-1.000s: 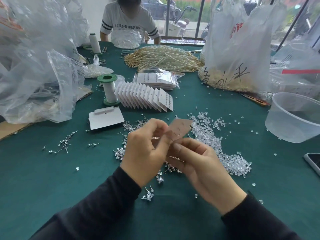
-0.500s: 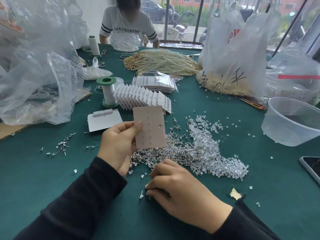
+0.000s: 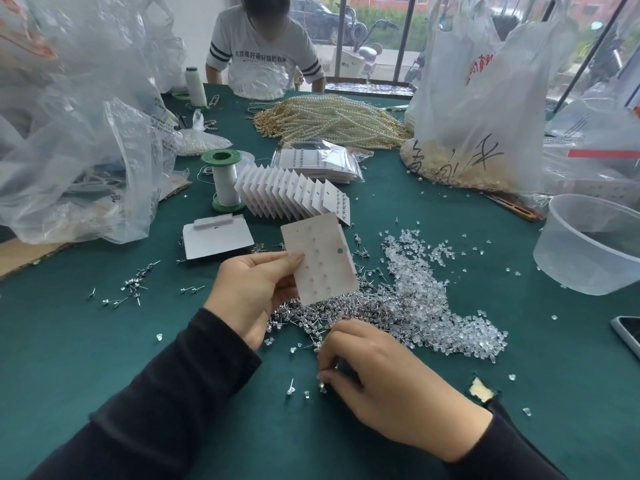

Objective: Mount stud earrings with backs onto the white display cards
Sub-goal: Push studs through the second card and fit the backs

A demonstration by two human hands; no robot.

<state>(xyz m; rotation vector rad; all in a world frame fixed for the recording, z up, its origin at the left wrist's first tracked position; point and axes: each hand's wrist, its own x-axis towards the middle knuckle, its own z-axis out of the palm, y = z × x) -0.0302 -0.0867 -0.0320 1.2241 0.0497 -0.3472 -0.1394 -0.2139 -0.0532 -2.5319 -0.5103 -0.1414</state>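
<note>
My left hand (image 3: 252, 292) holds a white display card (image 3: 318, 258) upright by its left edge, above the heap of silver stud earrings (image 3: 346, 317). The card has rows of small holes and a round hanging hole. My right hand (image 3: 391, 382) is down on the green cloth in front of the heap, its curled fingertips pinching a small stud (image 3: 322, 388). A loose stud (image 3: 290, 388) lies just to the left of it. A pile of clear earring backs (image 3: 436, 299) lies right of the studs.
A fanned row of filled cards (image 3: 294, 195) and blank cards (image 3: 218, 237) lie behind my left hand, beside a green spool (image 3: 223, 178). At the right stand a clear tub (image 3: 588, 244) and a phone (image 3: 628, 334). Plastic bags, pearl strands (image 3: 332, 119) and a seated person (image 3: 263, 53) fill the back.
My hands were together at the card a second ago. The right hand has dropped to the cloth by the studs, and the left hand now holds the card up alone.
</note>
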